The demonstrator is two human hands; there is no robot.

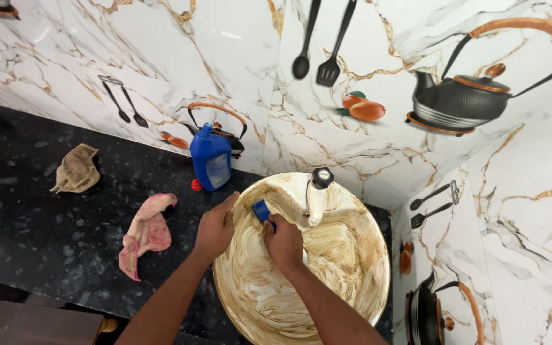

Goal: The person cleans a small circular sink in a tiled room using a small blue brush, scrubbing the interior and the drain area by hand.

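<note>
Round marbled basin (pixel 352 281) — left hand (pixel 215 230) grips its rim, steadying; right hand (pixel 283 243) closed on a blue scrubber (pixel 262 209), probably a brush, inside beside the tap (pixel 317 198). Blue bottle (pixel 210 156), pink cloth (pixel 146 233) on the counter (pixel 33 211) — within reach.

1. Both forearms are bare and enter from the bottom edge of the head view, angled upward and converging toward the centre.
2. Left hand (pixel 215 228): back of the hand faces the camera, knuckles up. The fingers are curled downward in a gripping pose, and the thumb extends forward and to the right.
3. Right hand (pixel 283 242): back of the hand faces the camera. The fingers are folded tight into a closed fist, with the wrist bent slightly forward.
4. The two hands sit near each other, side by side, and are not touching.
5. Upper arms and elbows are out of view.
</note>
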